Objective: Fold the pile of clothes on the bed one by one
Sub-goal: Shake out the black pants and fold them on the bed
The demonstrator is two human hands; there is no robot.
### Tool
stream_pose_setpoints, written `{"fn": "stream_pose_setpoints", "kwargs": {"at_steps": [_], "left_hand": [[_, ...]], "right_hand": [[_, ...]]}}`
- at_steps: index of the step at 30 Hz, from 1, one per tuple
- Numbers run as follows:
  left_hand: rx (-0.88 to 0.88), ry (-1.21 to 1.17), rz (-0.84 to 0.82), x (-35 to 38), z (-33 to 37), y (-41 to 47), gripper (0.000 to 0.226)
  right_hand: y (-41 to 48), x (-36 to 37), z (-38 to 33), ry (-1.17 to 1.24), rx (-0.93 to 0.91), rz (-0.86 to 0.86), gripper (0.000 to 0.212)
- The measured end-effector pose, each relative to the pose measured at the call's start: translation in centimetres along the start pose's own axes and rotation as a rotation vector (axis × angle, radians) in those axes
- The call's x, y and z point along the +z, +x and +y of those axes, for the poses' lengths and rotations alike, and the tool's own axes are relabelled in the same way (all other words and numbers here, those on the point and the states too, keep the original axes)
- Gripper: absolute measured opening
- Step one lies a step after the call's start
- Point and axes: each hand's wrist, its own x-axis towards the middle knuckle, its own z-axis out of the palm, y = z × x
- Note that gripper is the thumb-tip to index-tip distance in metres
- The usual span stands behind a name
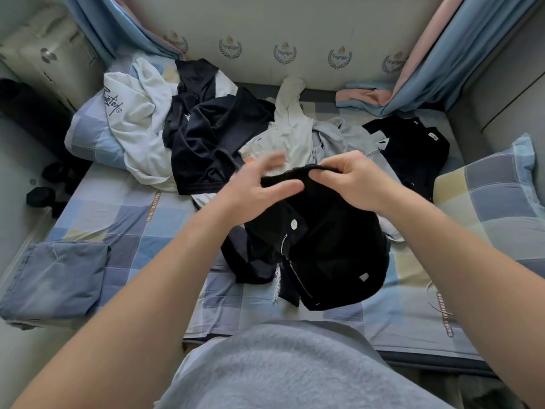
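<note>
A black garment with a fly, likely shorts or trousers, hangs in front of the person over the middle of the bed. Its long axis runs from far to near, with the waistband at the far end, raised, and the lower end crumpled on the checked sheet. 1 white button sits at the top of the open fly. 1 metal zipper runs from it toward the near side, and 1 small pale label shows lower right, its print too small to read.

The right hand has its grip clamped on the waistband edge, pinched between thumb and curled fingers. The left hand is blurred, its grip apart: the fingers are straight and spread, and the thumb lies on the black cloth just left of the right hand.

The pile lies beyond, at the far side:
- 1 white top with dark script lettering I cannot read surely
- 1 dark navy piece
- 1 cream piece
- 1 grey piece

A black shirt lies flatter at far right. 1 folded blue-grey item sits at the near left of the bed, and 1 checked pillow at the right.

The padded wall behind carries 5 crests reading "Voyager".
</note>
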Motion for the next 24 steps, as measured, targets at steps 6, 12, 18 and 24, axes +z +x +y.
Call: {"fn": "stream_pose_setpoints", "kwargs": {"at_steps": [6,12,18,24], "left_hand": [[0.009,0.66,0.107,-1.7,0.1,3.1,0.016],[-0.043,0.887,0.321,-4.1,-0.1,6.4,0.004],[-0.316,0.967,0.256,-6.9,-4.0,5.5,0.025],[-0.593,0.811,0.251,-7.0,-11.8,0.4,0.019]], "right_hand": [[2.1,-1.4,-1.4,-0.182,-0.044,-0.057,0.007],[4.9,-3.0,2.2,-0.685,0.085,0.043,0.009],[4.8,-2.8,7.5,-0.869,0.299,0.217,0.015],[2.1,-2.9,12.3,-0.906,0.376,0.268,0.016]]}}
